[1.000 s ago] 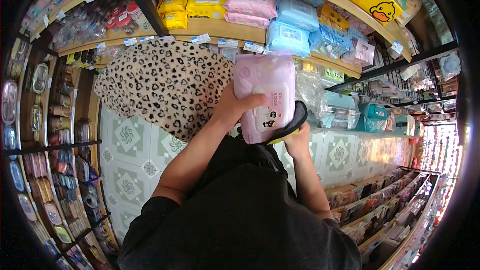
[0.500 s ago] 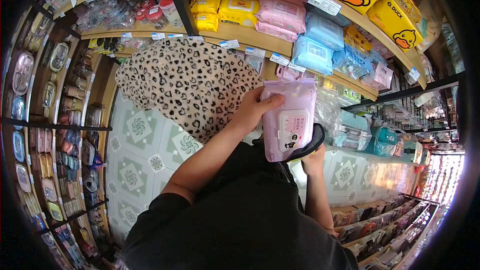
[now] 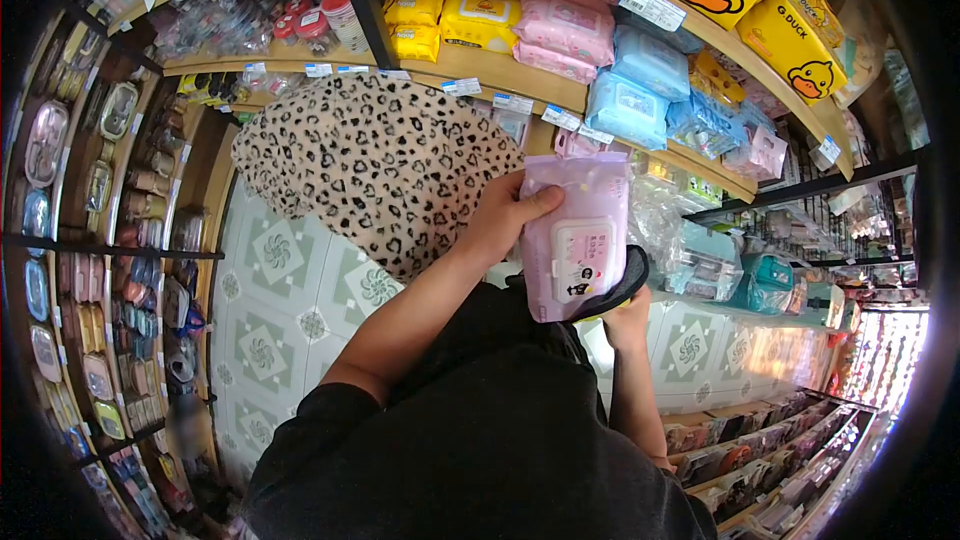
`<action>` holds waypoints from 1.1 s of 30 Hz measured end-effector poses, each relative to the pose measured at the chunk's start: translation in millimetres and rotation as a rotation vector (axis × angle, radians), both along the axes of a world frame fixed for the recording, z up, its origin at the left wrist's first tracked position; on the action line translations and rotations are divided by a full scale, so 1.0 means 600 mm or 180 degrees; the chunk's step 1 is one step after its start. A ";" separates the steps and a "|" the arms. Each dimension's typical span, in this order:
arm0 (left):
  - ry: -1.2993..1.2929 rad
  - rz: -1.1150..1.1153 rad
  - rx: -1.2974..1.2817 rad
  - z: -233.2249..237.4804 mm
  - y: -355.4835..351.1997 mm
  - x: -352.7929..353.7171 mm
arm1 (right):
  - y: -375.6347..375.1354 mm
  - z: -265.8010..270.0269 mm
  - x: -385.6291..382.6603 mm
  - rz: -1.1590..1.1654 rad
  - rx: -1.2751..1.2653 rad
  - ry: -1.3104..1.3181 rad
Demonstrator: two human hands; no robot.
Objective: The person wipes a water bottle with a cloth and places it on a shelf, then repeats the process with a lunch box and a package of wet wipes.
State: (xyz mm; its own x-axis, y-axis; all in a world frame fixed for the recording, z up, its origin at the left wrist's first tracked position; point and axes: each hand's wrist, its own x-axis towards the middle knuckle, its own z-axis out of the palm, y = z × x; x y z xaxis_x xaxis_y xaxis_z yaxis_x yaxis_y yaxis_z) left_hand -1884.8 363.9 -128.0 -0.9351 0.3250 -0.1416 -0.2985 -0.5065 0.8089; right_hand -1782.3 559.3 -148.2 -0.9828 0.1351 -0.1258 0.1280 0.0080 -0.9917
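A lilac pack of wet wipes (image 3: 543, 260) with a white flip lid is held upright in front of my chest. My left hand (image 3: 508, 212) is closed on its upper left edge, the thumb lying across the front. Behind the pack's lower right side shows a black rounded object (image 3: 633, 275) with a yellow edge, mostly hidden by the pack. My right hand (image 3: 627, 318) is closed at the lower edge of that black object; its fingers are partly hidden. Beyond my left hand spreads a leopard-print plush cloth (image 3: 375, 165).
A wooden shelf (image 3: 470, 62) ahead carries yellow, pink and blue wipes packs (image 3: 628, 105). Shelves of boxes and cases (image 3: 100, 290) line the left. Teal packaged goods (image 3: 770, 280) stand at right, above a patterned tile floor (image 3: 265, 350). More racks (image 3: 770, 450) are at lower right.
The wipes pack has shifted very slightly left and its lid has turned a little in view. Both hands keep nearly the same place and hold.
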 end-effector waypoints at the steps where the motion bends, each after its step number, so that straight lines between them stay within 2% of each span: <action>1: -0.0016 0.0011 -0.0006 -0.002 -0.001 0.000 | -0.003 0.004 -0.001 -0.0034 -0.0038 0.0015; 9: -0.0086 -0.0031 -0.0134 -0.010 -0.002 -0.002 | 0.006 -0.010 0.004 0.0171 0.0011 -0.0059; 27: -0.0136 -0.0226 -0.0303 0.000 -0.004 -0.014 | -0.003 -0.001 -0.003 -0.0070 -0.0143 -0.0155; 29: -0.0115 -0.0295 -0.0338 0.005 -0.007 -0.012 | 0.001 -0.012 -0.003 -0.0086 -0.0293 -0.0128; 31: -0.0090 -0.0360 -0.0366 0.005 -0.010 -0.011 | 0.007 -0.014 -0.002 0.0168 -0.0883 -0.0043; 33: 0.0119 -0.0653 0.0877 0.002 -0.012 -0.010 | -0.001 -0.004 -0.004 0.0156 -0.1436 0.0148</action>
